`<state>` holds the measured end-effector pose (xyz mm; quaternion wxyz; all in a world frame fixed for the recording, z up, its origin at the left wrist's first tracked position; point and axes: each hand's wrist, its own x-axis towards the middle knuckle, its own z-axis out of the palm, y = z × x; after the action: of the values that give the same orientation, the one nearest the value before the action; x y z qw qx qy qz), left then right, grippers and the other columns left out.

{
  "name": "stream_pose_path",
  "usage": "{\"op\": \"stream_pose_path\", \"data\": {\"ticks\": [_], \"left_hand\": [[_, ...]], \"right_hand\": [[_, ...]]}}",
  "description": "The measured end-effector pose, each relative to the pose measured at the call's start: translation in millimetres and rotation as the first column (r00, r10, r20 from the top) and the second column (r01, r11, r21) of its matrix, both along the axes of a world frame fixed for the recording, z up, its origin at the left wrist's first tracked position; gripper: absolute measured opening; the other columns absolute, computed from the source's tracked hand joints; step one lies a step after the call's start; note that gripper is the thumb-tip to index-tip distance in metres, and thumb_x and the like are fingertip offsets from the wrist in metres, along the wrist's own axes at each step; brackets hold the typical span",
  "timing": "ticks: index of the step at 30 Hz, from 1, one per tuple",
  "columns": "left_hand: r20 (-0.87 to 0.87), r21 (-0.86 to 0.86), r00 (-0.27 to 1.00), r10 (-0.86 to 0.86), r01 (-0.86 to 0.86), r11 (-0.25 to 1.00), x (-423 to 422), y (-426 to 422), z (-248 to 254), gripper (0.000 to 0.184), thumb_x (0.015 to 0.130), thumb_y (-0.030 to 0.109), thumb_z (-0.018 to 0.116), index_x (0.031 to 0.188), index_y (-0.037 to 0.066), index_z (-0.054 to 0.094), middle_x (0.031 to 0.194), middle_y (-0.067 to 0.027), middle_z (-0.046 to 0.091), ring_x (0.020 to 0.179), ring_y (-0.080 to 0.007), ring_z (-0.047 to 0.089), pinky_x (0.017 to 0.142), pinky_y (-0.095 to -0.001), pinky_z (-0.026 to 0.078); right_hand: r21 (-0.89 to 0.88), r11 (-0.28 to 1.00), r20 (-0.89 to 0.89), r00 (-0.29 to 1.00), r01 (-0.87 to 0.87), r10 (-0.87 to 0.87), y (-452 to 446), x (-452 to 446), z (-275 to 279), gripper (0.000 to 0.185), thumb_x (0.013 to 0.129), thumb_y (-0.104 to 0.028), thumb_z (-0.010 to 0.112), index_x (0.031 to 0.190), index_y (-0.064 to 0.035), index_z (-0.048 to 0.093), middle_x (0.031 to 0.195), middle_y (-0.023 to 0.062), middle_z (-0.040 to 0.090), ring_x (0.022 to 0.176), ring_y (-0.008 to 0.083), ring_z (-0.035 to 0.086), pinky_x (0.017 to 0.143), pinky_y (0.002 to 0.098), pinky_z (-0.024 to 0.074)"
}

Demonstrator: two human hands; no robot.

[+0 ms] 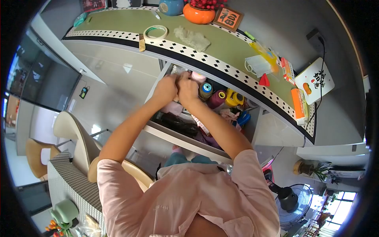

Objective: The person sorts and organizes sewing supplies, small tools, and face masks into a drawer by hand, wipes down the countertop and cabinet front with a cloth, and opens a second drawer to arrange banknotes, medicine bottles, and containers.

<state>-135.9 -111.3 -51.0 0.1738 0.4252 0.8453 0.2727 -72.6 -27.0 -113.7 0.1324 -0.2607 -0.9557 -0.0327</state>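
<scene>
Both my hands are inside an open drawer, at its far left corner, side by side and touching. My left hand has its fingers bent down among the contents. Close against it, my right hand is curled too, and what the fingers hold is too small or hidden to name. Just right of my right hand stand a thread spool with a blue top and a dark red spool. Beyond them lies a yellow object. A pink cloth and a black plastic bag lie nearer me.
Above the drawer, a green-topped counter carries a roll of tape, a fluffy grey piece, an orange pot, a face mask and small boxes. Chairs stand left; a fan is at lower right.
</scene>
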Motion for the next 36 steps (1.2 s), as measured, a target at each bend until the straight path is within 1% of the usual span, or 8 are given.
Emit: {"op": "stream_pose_path", "data": {"ticks": [5, 8, 14, 17, 24, 27, 30, 36], "left_hand": [[-0.516, 0.231, 0.828, -0.221, 0.383, 0.895, -14, -3, -51, 0.041, 0.081, 0.007, 0.048, 0.120, -0.006, 0.049, 0.125, -0.0303, 0.048, 0.116, -0.0376, 0.050, 0.092, -0.0432, 0.045], [-0.551, 0.184, 0.800, -0.237, 0.394, 0.901, -21, 3, -62, 0.043, 0.082, 0.008, 0.048, 0.123, -0.007, 0.046, 0.125, -0.0290, 0.047, 0.120, -0.0386, 0.045, 0.099, -0.0416, 0.041], [-0.385, -0.371, 0.858, -0.340, 0.194, 0.908, -3, 17, -9, 0.046, 0.087, 0.014, 0.046, 0.128, -0.006, 0.045, 0.142, -0.0282, 0.032, 0.130, -0.0405, 0.035, 0.105, -0.0368, 0.036], [-0.676, -0.245, 0.651, -0.344, 0.242, 0.939, -15, 15, -42, 0.042, 0.087, 0.015, 0.045, 0.124, -0.006, 0.048, 0.141, -0.0287, 0.033, 0.129, -0.0386, 0.037, 0.104, -0.0378, 0.037], [-0.477, -0.197, 0.806, -0.351, 0.292, 0.936, -25, 16, -35, 0.045, 0.084, 0.011, 0.051, 0.124, -0.007, 0.047, 0.138, -0.0276, 0.037, 0.125, -0.0394, 0.041, 0.101, -0.0390, 0.040], [-0.499, -0.065, 0.821, -0.279, 0.285, 0.956, -22, 2, -31, 0.036, 0.083, 0.009, 0.055, 0.116, -0.006, 0.053, 0.131, -0.0236, 0.046, 0.115, -0.0347, 0.051, 0.092, -0.0369, 0.047], [-0.364, 0.001, 0.891, -0.271, 0.291, 0.957, -16, -12, -9, 0.027, 0.080, 0.005, 0.057, 0.106, -0.003, 0.059, 0.117, -0.0197, 0.056, 0.101, -0.0333, 0.058, 0.084, -0.0385, 0.049], [-0.037, 0.232, 0.956, -0.291, 0.291, 0.928, 3, -24, -9, 0.023, 0.075, 0.000, 0.061, 0.098, 0.000, 0.063, 0.098, -0.0189, 0.063, 0.084, -0.0336, 0.062, 0.073, -0.0391, 0.050]], "right_hand": [[-0.142, 0.990, -0.080, 0.996, 0.014, -0.025, 0, 1, -3, 0.047, 0.078, -0.009, 0.059, 0.120, 0.0062, 0.046, 0.090, 0.0162, 0.060, 0.062, 0.0254, 0.067, 0.051, 0.0350, 0.0539], [-0.154, 0.988, -0.052, 0.998, 0.022, -0.031, -4, 7, 0, 0.048, 0.079, -0.010, 0.058, 0.122, 0.0054, 0.045, 0.094, 0.0173, 0.060, 0.063, 0.0249, 0.067, 0.052, 0.0343, 0.0541], [-0.170, 0.985, 0.007, 1.000, 0.022, -0.021, 4, 9, -8, 0.049, 0.079, -0.010, 0.058, 0.124, 0.0038, 0.045, 0.109, 0.0185, 0.057, 0.064, 0.0249, 0.068, 0.053, 0.0341, 0.0544], [-0.085, 0.996, -0.028, 0.999, 0.033, -0.035, -1, 12, -6, 0.042, 0.080, -0.010, 0.057, 0.119, 0.0011, 0.049, 0.106, 0.0170, 0.057, 0.063, 0.0251, 0.067, 0.053, 0.0352, 0.0545], [-0.231, 0.955, -0.042, 0.982, -0.186, 0.182, -14, 53, 39, 0.024, 0.081, -0.004, 0.055, 0.104, -0.0034, 0.059, 0.106, 0.0199, 0.057, 0.069, 0.0300, 0.067, 0.061, 0.0395, 0.0546], [-0.596, 0.734, -0.392, 0.916, -0.325, 0.087, -13, 65, 14, 0.019, 0.083, -0.002, 0.053, 0.100, -0.0024, 0.059, 0.104, 0.0169, 0.060, 0.076, 0.0282, 0.065, 0.068, 0.0361, 0.0532], [-0.984, -0.035, -0.154, 0.928, -0.175, -0.338, -17, 67, 20, 0.018, 0.085, 0.000, 0.051, 0.100, 0.0002, 0.060, 0.099, 0.0107, 0.061, 0.084, 0.0219, 0.062, 0.072, 0.0317, 0.0504], [-0.955, 0.037, -0.275, 0.836, -0.293, -0.475, -15, 53, 12, 0.028, 0.085, 0.005, 0.052, 0.113, 0.0047, 0.057, 0.106, 0.0108, 0.059, 0.095, 0.0166, 0.058, 0.079, 0.0296, 0.0497]]}}
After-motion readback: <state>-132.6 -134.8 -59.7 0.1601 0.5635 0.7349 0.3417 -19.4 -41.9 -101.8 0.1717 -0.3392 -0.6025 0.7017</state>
